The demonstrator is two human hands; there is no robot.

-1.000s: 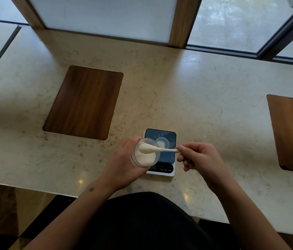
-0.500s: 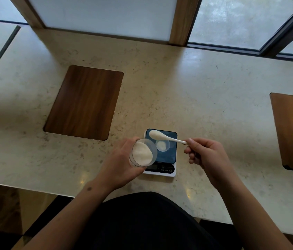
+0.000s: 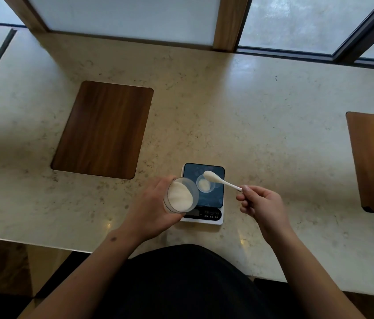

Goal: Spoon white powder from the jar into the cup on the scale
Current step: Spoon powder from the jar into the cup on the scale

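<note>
Clear jar (image 3: 180,198), lower centre of the frame, tilted with its mouth toward the camera; white powder (image 3: 179,197) banked against its lower left inner wall, filling much of what shows through the mouth. Small clear cup (image 3: 205,186) stands upright on the dark platform of the scale (image 3: 213,196), just right of the jar; a small pale heap of powder sits in its bottom. Scale is white-edged, its display and button strip along the near side, partly hidden by the jar at its left end; readout too small to tell. White spoon (image 3: 220,180) lies on a slant, bowl at upper left over the far rim of the cup, handle running down to the right; bowl looks heaped with white, though powder and spoon are the same colour and cannot be told apart for certain. Left hand (image 3: 154,210) wrapped around the jar from the left and below, fingers curled closed against its wall, jar held off the counter (image 3: 262,116) at the scale's left edge. Right hand (image 3: 262,207), right of the scale, pinches the end of the spoon handle between thumb and forefinger, other fingers folded in. Hands apart, scale between them. Two dark wood insets (image 3: 103,130) in the stone counter, upper left and far right.
</note>
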